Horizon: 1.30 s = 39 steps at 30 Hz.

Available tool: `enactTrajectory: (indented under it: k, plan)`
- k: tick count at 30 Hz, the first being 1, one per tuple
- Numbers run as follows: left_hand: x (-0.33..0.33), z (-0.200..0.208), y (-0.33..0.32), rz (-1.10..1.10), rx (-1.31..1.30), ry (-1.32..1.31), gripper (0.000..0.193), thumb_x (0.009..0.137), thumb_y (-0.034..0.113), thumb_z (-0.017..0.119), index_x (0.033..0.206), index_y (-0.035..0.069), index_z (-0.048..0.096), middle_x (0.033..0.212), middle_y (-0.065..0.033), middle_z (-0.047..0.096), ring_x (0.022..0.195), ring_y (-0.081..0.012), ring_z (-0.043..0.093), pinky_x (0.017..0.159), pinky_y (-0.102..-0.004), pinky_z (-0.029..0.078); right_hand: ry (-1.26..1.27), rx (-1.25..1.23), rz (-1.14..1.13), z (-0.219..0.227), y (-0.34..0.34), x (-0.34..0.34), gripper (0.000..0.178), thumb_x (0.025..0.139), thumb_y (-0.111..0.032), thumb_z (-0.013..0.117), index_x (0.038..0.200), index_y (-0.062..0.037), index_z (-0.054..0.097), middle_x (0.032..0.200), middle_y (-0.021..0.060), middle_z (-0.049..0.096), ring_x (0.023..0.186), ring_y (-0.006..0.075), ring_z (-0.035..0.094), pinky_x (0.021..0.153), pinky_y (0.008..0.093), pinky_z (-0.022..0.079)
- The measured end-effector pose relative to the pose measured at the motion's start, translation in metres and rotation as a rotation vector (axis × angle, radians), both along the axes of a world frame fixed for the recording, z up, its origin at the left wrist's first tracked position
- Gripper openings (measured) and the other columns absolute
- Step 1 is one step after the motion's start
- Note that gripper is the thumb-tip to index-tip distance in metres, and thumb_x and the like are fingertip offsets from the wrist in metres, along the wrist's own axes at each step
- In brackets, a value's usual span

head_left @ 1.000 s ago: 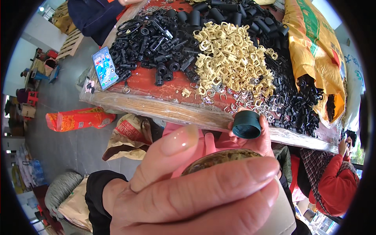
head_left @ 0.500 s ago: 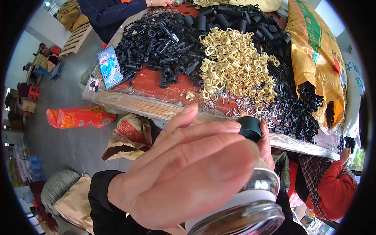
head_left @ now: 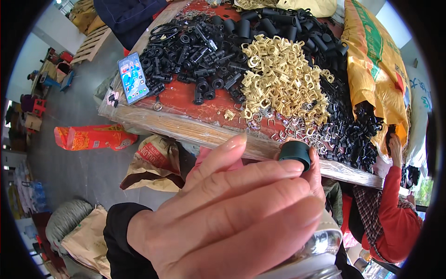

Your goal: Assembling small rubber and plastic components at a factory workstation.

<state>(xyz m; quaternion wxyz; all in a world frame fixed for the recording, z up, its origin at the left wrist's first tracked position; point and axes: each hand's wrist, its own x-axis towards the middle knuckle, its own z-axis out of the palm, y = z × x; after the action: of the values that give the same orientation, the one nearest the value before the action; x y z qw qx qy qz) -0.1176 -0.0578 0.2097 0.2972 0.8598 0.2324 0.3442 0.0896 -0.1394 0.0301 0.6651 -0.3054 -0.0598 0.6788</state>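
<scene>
My left hand [head_left: 223,209] reaches across from the lower left, its back toward me and its fingers stretched out, the little finger apart from the others. One of its fingertips meets the edge of a dark green cap [head_left: 295,152], short and round. Partly behind it, my right hand [head_left: 315,179] has its fingers closed around that cap. A clear glass vessel [head_left: 320,242] with a pale band shows below, close to me and partly covered by my left hand. What supports the vessel is hidden.
The red-topped table [head_left: 181,104] bears piles of black plastic fittings [head_left: 186,56], beige clips [head_left: 283,79] and metal U-shaped pieces [head_left: 297,132]. A phone [head_left: 133,78] lies at left. A yellow sack [head_left: 371,60] stands right, where a co-worker's red sleeve [head_left: 392,195] reaches in.
Both my hands and the cap have shifted slightly right, and the vessel has dropped lower. The red-sleeved co-worker's hand has risen to the yellow sack. The far co-worker's hand has left the view.
</scene>
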Motion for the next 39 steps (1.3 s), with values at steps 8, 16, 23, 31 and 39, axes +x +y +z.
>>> enactTrajectory:
  k: [8, 16, 23, 31, 39]
  plan:
    - [0.006, -0.001, -0.018, 0.064, -0.050, -0.145, 0.016, 0.088, 0.025, 0.042, 0.099, 0.013, 0.040, 0.092, -0.0141, 0.061, 0.087, -0.0298, 0.060, 0.098, -0.0466, 0.028, -0.027, -0.014, -0.044, 0.002, -0.002, -0.005, 0.059, 0.076, -0.051, 0.055, 0.116, -0.0090, 0.044, 0.098, 0.0183, 0.057, 0.081, 0.0278, 0.060, 0.068, 0.0329, 0.048]
    - [0.004, 0.001, -0.026, 0.074, 0.012, -0.124, 0.014, 0.088, 0.025, 0.041, 0.093, 0.013, 0.039, 0.094, -0.0147, 0.061, 0.088, -0.0308, 0.060, 0.098, -0.0472, 0.028, -0.001, 0.016, 0.006, -0.002, -0.005, -0.002, 0.060, 0.076, -0.052, 0.055, 0.116, -0.0094, 0.043, 0.098, 0.0185, 0.057, 0.081, 0.0282, 0.060, 0.068, 0.0325, 0.048]
    - [0.000, -0.003, -0.024, 0.031, 0.019, -0.111, 0.015, 0.088, 0.026, 0.041, 0.094, 0.013, 0.039, 0.094, -0.0147, 0.061, 0.088, -0.0307, 0.060, 0.098, -0.0470, 0.029, 0.009, 0.037, 0.004, -0.002, -0.008, -0.003, 0.060, 0.076, -0.051, 0.056, 0.116, -0.0085, 0.043, 0.099, 0.0186, 0.056, 0.082, 0.0282, 0.059, 0.068, 0.0321, 0.048]
    - [0.007, -0.011, -0.021, -0.021, 0.018, -0.085, 0.018, 0.087, 0.028, 0.042, 0.096, 0.012, 0.039, 0.094, -0.0148, 0.061, 0.088, -0.0305, 0.060, 0.097, -0.0467, 0.029, 0.015, 0.052, -0.005, -0.005, -0.007, -0.005, 0.060, 0.076, -0.051, 0.056, 0.117, -0.0082, 0.043, 0.099, 0.0189, 0.056, 0.082, 0.0280, 0.059, 0.068, 0.0322, 0.047]
    - [-0.001, -0.014, -0.010, -0.083, 0.022, -0.073, 0.020, 0.087, 0.029, 0.042, 0.097, 0.012, 0.039, 0.094, -0.0149, 0.061, 0.088, -0.0304, 0.060, 0.097, -0.0464, 0.029, 0.018, 0.045, 0.006, -0.007, -0.008, -0.005, 0.059, 0.077, -0.051, 0.055, 0.116, -0.0080, 0.044, 0.099, 0.0196, 0.056, 0.081, 0.0277, 0.059, 0.067, 0.0322, 0.048]
